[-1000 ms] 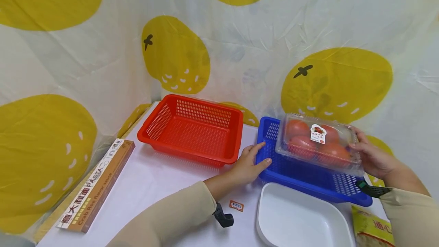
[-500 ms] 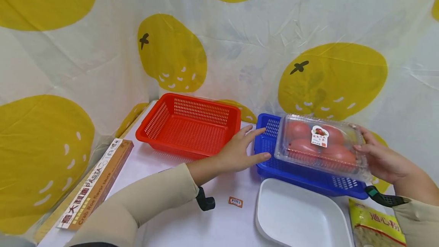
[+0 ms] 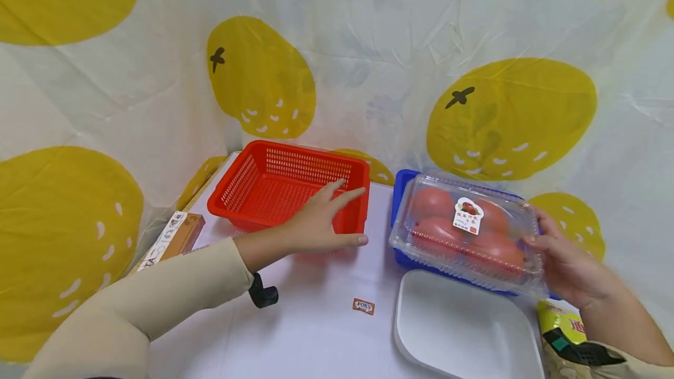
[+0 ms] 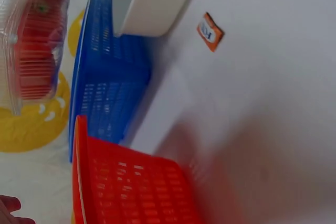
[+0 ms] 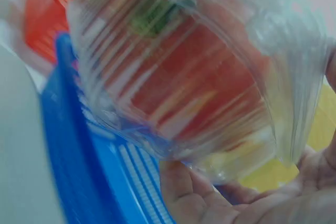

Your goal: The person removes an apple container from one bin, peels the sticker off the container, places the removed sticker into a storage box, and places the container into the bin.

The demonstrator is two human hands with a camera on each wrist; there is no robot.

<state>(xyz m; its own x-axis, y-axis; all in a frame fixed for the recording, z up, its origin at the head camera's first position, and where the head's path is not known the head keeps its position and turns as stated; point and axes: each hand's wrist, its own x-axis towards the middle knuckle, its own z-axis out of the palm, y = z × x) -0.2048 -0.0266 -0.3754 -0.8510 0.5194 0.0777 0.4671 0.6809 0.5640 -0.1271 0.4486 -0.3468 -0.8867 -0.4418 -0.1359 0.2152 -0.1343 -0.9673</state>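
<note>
My right hand grips the right end of a clear plastic box of tomatoes, which has a white label on its lid. The box is held above the blue basket and hides most of it; the right wrist view shows fingers under the box. My left hand is spread with nothing in it, in front of the red basket and over its near right part in the head view. Only fingertips of that hand show in the left wrist view.
A white tray stands in front of the blue basket, with a yellow bag to its right. A small orange packet lies on the white table. The pasta box at the left is partly behind my left arm.
My left hand has let go of the blue basket's left rim and moved left to the red basket. My right hand has shifted the tomato box slightly left over the blue basket.
</note>
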